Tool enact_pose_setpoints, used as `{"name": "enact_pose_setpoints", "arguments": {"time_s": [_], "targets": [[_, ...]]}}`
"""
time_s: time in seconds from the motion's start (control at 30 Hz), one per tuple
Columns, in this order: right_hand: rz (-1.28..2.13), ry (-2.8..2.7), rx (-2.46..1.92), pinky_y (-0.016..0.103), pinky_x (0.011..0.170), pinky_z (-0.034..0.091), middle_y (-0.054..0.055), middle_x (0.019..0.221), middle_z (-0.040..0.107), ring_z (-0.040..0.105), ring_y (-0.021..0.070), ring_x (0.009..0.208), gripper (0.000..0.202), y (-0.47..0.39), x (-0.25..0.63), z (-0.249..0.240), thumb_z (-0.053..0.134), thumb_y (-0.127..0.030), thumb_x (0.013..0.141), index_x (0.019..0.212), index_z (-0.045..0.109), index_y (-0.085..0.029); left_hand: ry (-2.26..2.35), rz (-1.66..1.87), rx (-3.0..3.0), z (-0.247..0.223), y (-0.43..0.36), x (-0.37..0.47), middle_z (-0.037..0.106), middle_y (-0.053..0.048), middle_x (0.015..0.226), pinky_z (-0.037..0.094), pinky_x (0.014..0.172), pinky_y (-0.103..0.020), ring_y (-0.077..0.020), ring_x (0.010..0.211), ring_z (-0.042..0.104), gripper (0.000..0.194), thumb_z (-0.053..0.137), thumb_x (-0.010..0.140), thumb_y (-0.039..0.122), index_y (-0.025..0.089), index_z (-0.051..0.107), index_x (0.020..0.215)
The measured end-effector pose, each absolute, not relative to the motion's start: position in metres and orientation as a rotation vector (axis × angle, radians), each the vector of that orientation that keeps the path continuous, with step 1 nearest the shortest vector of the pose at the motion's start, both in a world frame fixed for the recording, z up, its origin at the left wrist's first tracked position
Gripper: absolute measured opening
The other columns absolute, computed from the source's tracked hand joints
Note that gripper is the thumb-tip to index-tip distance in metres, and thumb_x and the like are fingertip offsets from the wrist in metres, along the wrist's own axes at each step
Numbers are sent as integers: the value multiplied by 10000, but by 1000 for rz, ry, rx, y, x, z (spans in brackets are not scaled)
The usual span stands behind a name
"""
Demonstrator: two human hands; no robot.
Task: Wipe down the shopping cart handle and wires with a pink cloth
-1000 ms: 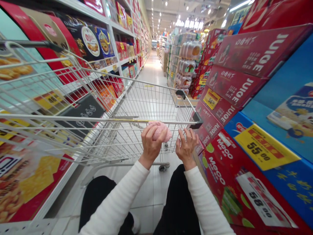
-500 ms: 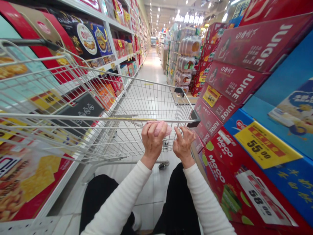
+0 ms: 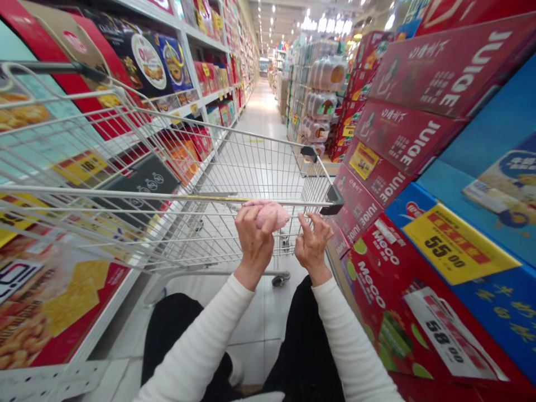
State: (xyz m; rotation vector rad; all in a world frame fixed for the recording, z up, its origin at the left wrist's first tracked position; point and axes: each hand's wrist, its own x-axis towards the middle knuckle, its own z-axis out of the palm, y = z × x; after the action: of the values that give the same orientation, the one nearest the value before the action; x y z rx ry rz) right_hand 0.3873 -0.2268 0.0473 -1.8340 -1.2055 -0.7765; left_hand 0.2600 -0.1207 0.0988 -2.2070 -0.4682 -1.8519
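A pink cloth (image 3: 274,215) is bunched in my left hand (image 3: 256,237), whose fingers wrap round it at the upper side rail of a metal shopping cart (image 3: 167,197). Just to the right, my right hand (image 3: 312,243) is raised with its fingers bent but apart, and nothing shows in it. It is near the cart's side wires, close to the black corner piece (image 3: 333,201). Whether its fingertips touch the wires, I cannot tell. The cart stands across in front of my knees, and its basket shows no goods inside.
Shelves of boxed snacks (image 3: 148,64) line the left side. Stacked red drink cartons (image 3: 419,134) with yellow price tags rise close on the right. A caster wheel (image 3: 280,279) rests on the tiled floor (image 3: 255,312). Wrapped bottle packs (image 3: 326,72) stand further along the aisle.
My left hand has moved slightly left and the pink cloth now lies more over the rail. The fingers of my right hand have spread a little more.
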Motion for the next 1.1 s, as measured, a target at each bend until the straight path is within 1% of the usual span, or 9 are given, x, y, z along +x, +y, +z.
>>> {"name": "enact_pose_setpoints", "arguments": {"time_s": [0.07,0.17,0.3,0.5,0.67,0.8,0.93,1.03,1.1], "targets": [[-760,-1196,-1845,501,1049,330,121,1392,558,463,311,1285,611,-227,385,47,461,-160,828,1422,576,-240,-451,-1810,-2213,95,-115,266,553,-46,1234,476,1088,-421,-208,1255,500,606,548,908,-20,387,520,1356],[-763,-1212,-1853,494,1044,339,122,1392,561,467,309,1273,615,-228,385,49,464,-162,822,1422,578,-236,-453,-1670,-2237,84,-111,271,581,-50,1190,462,1123,-402,-209,1259,496,521,583,911,5,358,591,1295],[-785,-1198,-1840,474,1017,360,123,1364,573,480,295,1223,559,-226,385,50,454,-150,830,1362,615,-218,-496,-1608,-2273,73,-116,262,625,-72,1238,433,1157,-422,-222,1284,524,437,567,953,59,306,631,1308],[-745,-1154,-1834,487,1015,370,120,1362,556,457,303,1227,575,-221,379,47,446,-158,827,1374,608,-234,-598,-1587,-2368,62,-125,240,638,-90,1177,472,1016,-387,-233,1199,555,405,513,970,62,293,687,1254],[-750,-1144,-1809,497,1048,364,119,1376,542,443,305,1265,585,-223,377,46,436,-159,835,1393,595,-234,-550,-1782,-2224,61,-114,250,555,-55,1237,445,1056,-400,-215,1216,502,468,536,945,29,348,642,1270],[-719,-1148,-1832,504,1052,365,118,1391,538,448,310,1263,618,-224,377,47,443,-158,827,1424,580,-247,-518,-1703,-2288,39,-106,259,568,-38,1177,450,1065,-373,-197,1179,500,404,544,957,46,338,642,1218],[-716,-1167,-1828,494,1047,381,125,1391,540,463,304,1254,592,-225,379,47,441,-162,840,1409,586,-234,-555,-1547,-2375,14,-116,250,623,-67,1136,464,1055,-387,-221,1144,531,389,550,955,58,308,666,1229],[-715,-1182,-1815,496,1051,385,128,1389,539,464,304,1261,587,-225,380,46,438,-164,845,1411,580,-229,-654,-1438,-2480,16,-127,243,642,-90,1140,478,983,-389,-230,1090,555,391,526,959,63,284,682,1240],[-707,-1181,-1802,502,1056,385,128,1388,534,459,307,1270,591,-225,379,47,437,-166,845,1417,573,-232,-698,-1502,-2464,27,-131,243,626,-91,1144,474,942,-391,-234,1078,545,399,515,960,64,284,691,1241]]}}
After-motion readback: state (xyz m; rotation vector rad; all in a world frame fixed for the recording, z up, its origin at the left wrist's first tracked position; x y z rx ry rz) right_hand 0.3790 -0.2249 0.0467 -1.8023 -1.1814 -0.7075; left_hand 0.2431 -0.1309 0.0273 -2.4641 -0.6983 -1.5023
